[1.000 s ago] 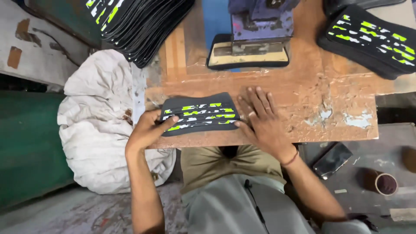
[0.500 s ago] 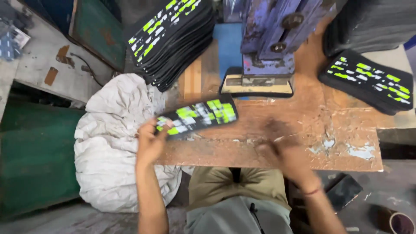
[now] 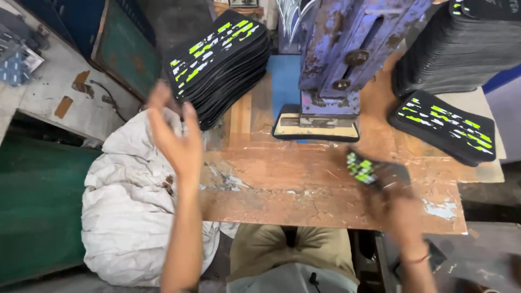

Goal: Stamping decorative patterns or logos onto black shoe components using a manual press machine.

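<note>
My right hand (image 3: 399, 209) was blurred at about four o'clock on the wooden tabletop (image 3: 304, 190), its grip closed on a black piece with green and white marks (image 3: 372, 171) held just above the wood. My left hand (image 3: 173, 135) hung at nine o'clock, its grip wide with fingers spread and nothing in it, just beside the tall stack of black pieces (image 3: 220, 59) at eleven o'clock. Below that hand lay a white cloth sack (image 3: 127, 201) at eight o'clock, off the tabletop's edge. The blue press (image 3: 347, 59) stood at twelve o'clock over its flat base plate (image 3: 316, 126). A short stack of the same pieces (image 3: 442, 127) lay at two o'clock, with a taller stack (image 3: 461, 49) behind it.
</note>
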